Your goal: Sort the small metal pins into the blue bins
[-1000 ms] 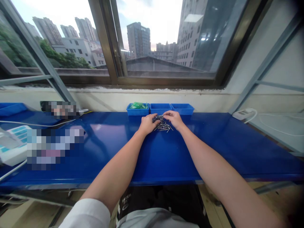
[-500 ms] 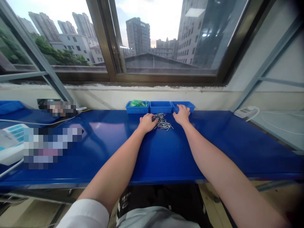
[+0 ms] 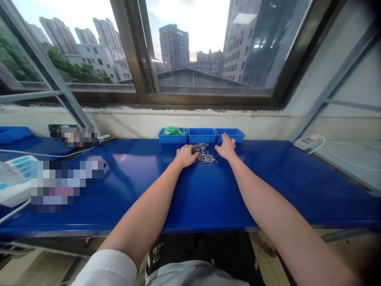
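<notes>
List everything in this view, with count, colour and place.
small metal pins: many, silver and dark, heaped mid-table
bins: three, blue, in a row at the table's back
packets or scraps: several, green, in the row's left bin
table: one, blue, below
tray: one, blue, far left
power strip: one, white, back right
device: one, white and teal, left edge
window frame: brown, behind
buildings: several, mostly grey, outside
left hand: one, bare, at the heap
right hand: one, bare, at the right bin
</notes>
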Action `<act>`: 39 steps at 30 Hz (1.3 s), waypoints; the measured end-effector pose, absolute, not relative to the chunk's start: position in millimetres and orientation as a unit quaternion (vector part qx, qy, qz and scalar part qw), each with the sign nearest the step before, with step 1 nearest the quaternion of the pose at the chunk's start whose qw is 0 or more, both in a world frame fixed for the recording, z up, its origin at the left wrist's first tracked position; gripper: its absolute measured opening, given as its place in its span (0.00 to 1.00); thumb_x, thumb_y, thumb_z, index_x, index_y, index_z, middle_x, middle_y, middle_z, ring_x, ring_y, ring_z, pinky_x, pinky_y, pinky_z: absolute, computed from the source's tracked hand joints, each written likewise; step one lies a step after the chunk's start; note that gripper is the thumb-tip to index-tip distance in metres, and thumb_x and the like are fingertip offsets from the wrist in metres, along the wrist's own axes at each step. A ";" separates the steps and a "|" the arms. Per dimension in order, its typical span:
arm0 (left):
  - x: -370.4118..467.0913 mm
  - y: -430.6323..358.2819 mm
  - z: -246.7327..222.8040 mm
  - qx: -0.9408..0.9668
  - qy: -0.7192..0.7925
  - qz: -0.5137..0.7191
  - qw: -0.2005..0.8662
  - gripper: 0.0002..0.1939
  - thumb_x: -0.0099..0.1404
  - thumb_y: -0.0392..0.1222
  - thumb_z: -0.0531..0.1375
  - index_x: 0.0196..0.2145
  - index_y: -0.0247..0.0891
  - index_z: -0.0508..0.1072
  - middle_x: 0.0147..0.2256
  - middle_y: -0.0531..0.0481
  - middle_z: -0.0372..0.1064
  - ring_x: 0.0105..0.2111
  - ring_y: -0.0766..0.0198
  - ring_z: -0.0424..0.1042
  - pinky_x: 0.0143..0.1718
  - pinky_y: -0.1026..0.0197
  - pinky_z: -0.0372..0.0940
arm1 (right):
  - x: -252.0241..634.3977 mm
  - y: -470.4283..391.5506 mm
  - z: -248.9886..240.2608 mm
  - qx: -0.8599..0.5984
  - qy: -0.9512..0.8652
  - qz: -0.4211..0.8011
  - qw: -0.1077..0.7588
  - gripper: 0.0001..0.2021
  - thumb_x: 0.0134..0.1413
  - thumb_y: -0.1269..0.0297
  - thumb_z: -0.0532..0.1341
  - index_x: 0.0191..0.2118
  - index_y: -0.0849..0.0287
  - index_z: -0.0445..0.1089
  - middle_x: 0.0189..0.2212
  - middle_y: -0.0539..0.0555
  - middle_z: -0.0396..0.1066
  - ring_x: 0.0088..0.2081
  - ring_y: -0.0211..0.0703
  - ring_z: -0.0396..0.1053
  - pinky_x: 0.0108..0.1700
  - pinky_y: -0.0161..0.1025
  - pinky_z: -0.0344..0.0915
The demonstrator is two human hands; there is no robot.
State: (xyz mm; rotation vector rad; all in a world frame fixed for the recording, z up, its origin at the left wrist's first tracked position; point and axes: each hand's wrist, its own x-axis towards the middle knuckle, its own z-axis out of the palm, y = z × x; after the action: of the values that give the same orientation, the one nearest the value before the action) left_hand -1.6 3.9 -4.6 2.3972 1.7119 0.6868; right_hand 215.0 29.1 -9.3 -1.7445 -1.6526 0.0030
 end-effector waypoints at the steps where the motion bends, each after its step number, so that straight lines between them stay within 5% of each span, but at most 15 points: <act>1: -1.7 4.4 -5.1 0.794 0.562 0.225 0.058 0.22 0.63 0.53 0.54 0.49 0.38 0.69 0.49 0.42 0.68 0.50 0.50 0.66 0.50 0.51 0.59 | 213.5 28.0 -7.7 -0.669 -0.642 -0.012 0.375 0.31 0.45 0.63 0.60 0.57 0.60 0.60 0.60 0.60 0.55 0.55 0.61 0.54 0.53 0.55 0.57; 4: -1.8 5.6 -6.3 0.803 0.550 0.221 0.059 0.22 0.63 0.53 0.53 0.49 0.38 0.69 0.49 0.42 0.68 0.50 0.52 0.66 0.50 0.54 0.60 | 206.5 22.7 -2.1 -0.627 -0.673 -0.004 0.393 0.19 0.47 0.66 0.58 0.47 0.63 0.69 0.45 0.60 0.70 0.48 0.52 0.63 0.50 0.46 0.60; 8: -1.3 5.4 -6.5 0.816 0.528 0.226 0.060 0.20 0.64 0.50 0.53 0.48 0.38 0.70 0.49 0.43 0.69 0.48 0.55 0.68 0.49 0.59 0.61 | 193.3 13.8 0.6 -0.602 -0.732 0.098 0.303 0.11 0.48 0.58 0.60 0.35 0.59 0.73 0.31 0.55 0.73 0.33 0.43 0.68 0.38 0.38 0.62; 24: -1.5 4.4 -7.2 0.822 0.529 0.203 0.056 0.21 0.65 0.52 0.50 0.49 0.39 0.70 0.48 0.43 0.71 0.46 0.54 0.71 0.45 0.59 0.64 | 182.4 10.0 -2.2 -0.589 -0.766 0.103 0.237 0.08 0.49 0.58 0.62 0.28 0.56 0.70 0.26 0.52 0.71 0.27 0.39 0.65 0.29 0.34 0.56; 39: -2.0 4.6 -5.8 0.824 0.518 0.219 0.063 0.21 0.65 0.51 0.51 0.48 0.37 0.71 0.48 0.41 0.70 0.47 0.53 0.69 0.47 0.57 0.63 | 182.6 7.2 1.9 -0.567 -0.740 0.156 0.327 0.04 0.41 0.69 0.63 0.29 0.59 0.72 0.26 0.51 0.72 0.29 0.39 0.69 0.33 0.34 0.62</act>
State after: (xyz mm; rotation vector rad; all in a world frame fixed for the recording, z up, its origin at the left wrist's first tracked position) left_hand -2.0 4.6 -5.8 2.4905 1.5652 0.6609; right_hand 182.6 7.2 1.9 -1.4852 -1.9372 0.4083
